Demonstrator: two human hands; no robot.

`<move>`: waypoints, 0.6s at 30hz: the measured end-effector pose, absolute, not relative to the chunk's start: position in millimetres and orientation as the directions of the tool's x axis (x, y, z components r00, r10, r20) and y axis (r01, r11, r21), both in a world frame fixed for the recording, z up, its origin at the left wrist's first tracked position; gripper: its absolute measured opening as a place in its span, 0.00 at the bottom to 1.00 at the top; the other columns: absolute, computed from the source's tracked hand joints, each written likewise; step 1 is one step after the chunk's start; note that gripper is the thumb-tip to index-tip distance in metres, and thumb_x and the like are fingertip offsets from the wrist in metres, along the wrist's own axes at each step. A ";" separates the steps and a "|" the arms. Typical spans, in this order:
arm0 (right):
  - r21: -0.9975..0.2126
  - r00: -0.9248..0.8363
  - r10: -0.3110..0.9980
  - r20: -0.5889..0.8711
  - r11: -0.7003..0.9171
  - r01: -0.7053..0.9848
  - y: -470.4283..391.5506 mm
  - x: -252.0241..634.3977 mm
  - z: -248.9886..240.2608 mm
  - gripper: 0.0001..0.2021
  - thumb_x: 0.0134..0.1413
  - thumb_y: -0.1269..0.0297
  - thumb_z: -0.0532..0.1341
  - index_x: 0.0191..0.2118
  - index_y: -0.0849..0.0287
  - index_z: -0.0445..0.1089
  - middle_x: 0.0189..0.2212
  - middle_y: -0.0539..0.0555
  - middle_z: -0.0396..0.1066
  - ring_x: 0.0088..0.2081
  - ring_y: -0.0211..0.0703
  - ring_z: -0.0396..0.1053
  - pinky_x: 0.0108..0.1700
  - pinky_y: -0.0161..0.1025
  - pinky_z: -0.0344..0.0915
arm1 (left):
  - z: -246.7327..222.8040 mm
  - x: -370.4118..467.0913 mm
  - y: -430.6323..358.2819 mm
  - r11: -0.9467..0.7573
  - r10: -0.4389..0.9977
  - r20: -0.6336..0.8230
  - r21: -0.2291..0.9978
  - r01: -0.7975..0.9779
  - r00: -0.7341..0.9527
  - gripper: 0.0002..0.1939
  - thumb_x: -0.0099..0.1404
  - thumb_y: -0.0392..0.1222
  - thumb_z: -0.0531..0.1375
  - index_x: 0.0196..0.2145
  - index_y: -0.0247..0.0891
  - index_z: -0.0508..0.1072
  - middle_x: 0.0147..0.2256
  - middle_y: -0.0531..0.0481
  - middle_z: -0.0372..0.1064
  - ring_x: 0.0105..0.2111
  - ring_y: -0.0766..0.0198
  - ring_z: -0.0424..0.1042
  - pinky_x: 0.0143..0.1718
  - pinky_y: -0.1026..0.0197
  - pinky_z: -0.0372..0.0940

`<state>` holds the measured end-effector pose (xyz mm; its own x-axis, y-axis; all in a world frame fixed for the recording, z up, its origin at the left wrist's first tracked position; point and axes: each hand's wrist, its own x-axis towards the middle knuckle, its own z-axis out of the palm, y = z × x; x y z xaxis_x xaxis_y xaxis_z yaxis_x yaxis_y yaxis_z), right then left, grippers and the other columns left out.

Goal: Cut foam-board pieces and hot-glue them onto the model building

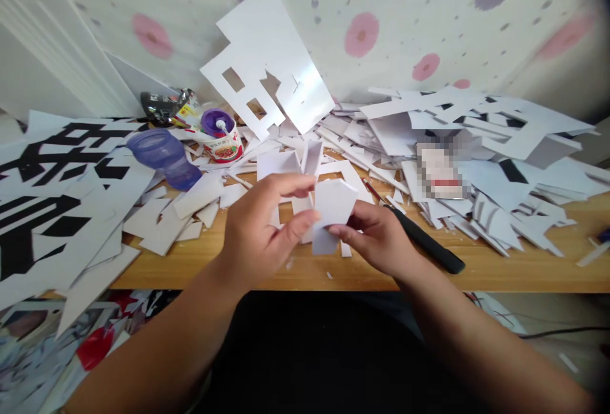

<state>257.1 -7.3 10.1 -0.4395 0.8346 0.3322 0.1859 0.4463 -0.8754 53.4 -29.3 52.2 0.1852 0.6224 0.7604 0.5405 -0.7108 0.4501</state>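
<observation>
My right hand (379, 236) pinches a small angular piece of white foam board (335, 201) between thumb and fingers, a little above the table's front part. My left hand (264, 227) is curled at the left edge of that same piece, with thumb and fingertips against it. Behind and below the hands lie a white cut-out board (349, 176) with openings and a folded or upright white strip (311, 159). To the right of my right hand rests a long black-handled tool (431, 240), its thin end pointing away to the left.
White offcuts (157, 220) cover much of the wooden table (281, 274). At left stand a purple translucent cup (166, 157) and a food tub (223, 146). A large cut sheet (305, 77) leans on the wall. Sheets with black characters (61, 211) lie far left; a stacked pile (495, 122) is right.
</observation>
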 end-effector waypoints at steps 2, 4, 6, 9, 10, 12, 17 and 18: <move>-0.906 -0.410 0.869 0.277 0.378 0.191 -4.3 261.8 4.2 0.09 0.58 0.60 0.62 0.36 0.61 0.73 0.28 0.52 0.71 0.28 0.39 0.66 0.30 0.35 0.64 | 39.7 41.8 -28.1 -0.639 0.672 0.727 0.474 0.606 0.141 0.14 0.64 0.36 0.61 0.48 0.40 0.71 0.44 0.49 0.74 0.44 0.61 0.73 0.48 0.58 0.68; -0.914 -0.419 0.876 0.241 0.349 0.204 -3.6 264.7 -1.1 0.10 0.58 0.59 0.62 0.38 0.62 0.73 0.29 0.54 0.72 0.30 0.40 0.67 0.32 0.37 0.65 | 24.8 29.3 -29.8 -0.599 0.664 0.734 0.408 0.688 0.142 0.10 0.64 0.33 0.59 0.43 0.40 0.72 0.42 0.49 0.73 0.45 0.60 0.72 0.50 0.55 0.67; -0.911 -0.434 0.870 0.235 0.353 0.214 -4.1 263.8 -3.3 0.10 0.58 0.60 0.62 0.39 0.62 0.73 0.30 0.54 0.72 0.30 0.40 0.67 0.33 0.38 0.66 | 9.5 19.9 -33.9 -0.592 0.649 0.737 0.334 0.733 0.189 0.08 0.63 0.31 0.60 0.40 0.40 0.73 0.42 0.48 0.73 0.44 0.59 0.72 0.48 0.54 0.66; -0.901 -0.445 0.850 0.281 0.393 0.182 -4.1 257.2 -0.7 0.08 0.58 0.61 0.62 0.37 0.62 0.72 0.28 0.52 0.71 0.30 0.40 0.67 0.32 0.37 0.65 | -8.7 13.1 -40.8 -0.590 0.650 0.721 0.279 0.758 0.241 0.08 0.62 0.31 0.60 0.39 0.39 0.73 0.43 0.46 0.71 0.45 0.57 0.70 0.49 0.50 0.65; -0.899 -0.449 0.843 0.296 0.404 0.166 -3.3 254.5 0.8 0.08 0.58 0.62 0.62 0.37 0.62 0.72 0.29 0.52 0.71 0.30 0.40 0.67 0.33 0.37 0.66 | -12.8 12.0 -42.4 -0.589 0.654 0.714 0.273 0.761 0.250 0.08 0.61 0.31 0.61 0.39 0.39 0.73 0.43 0.45 0.71 0.46 0.56 0.70 0.50 0.49 0.65; -0.893 -0.463 0.828 0.316 0.424 0.150 -0.5 250.3 3.7 0.07 0.58 0.63 0.61 0.35 0.61 0.71 0.29 0.52 0.71 0.31 0.40 0.68 0.33 0.37 0.66 | -17.8 10.6 -43.7 -0.589 0.666 0.697 0.274 0.760 0.265 0.09 0.61 0.32 0.61 0.41 0.39 0.73 0.45 0.44 0.70 0.47 0.55 0.69 0.51 0.48 0.64; -0.859 -0.517 0.791 0.326 0.477 0.187 6.4 248.4 8.7 0.07 0.58 0.63 0.61 0.35 0.61 0.72 0.29 0.52 0.71 0.31 0.40 0.67 0.34 0.37 0.65 | -20.7 9.1 -39.1 -0.594 0.692 0.649 0.264 0.760 0.316 0.10 0.61 0.34 0.62 0.42 0.40 0.74 0.47 0.44 0.69 0.50 0.52 0.67 0.53 0.47 0.63; -0.855 -0.527 0.785 0.326 0.483 0.191 6.8 249.0 9.5 0.07 0.58 0.63 0.61 0.36 0.62 0.72 0.29 0.52 0.70 0.30 0.39 0.66 0.33 0.37 0.65 | -20.9 9.5 -37.9 -0.596 0.695 0.640 0.259 0.760 0.328 0.10 0.61 0.34 0.62 0.42 0.39 0.74 0.47 0.43 0.69 0.50 0.52 0.67 0.53 0.47 0.63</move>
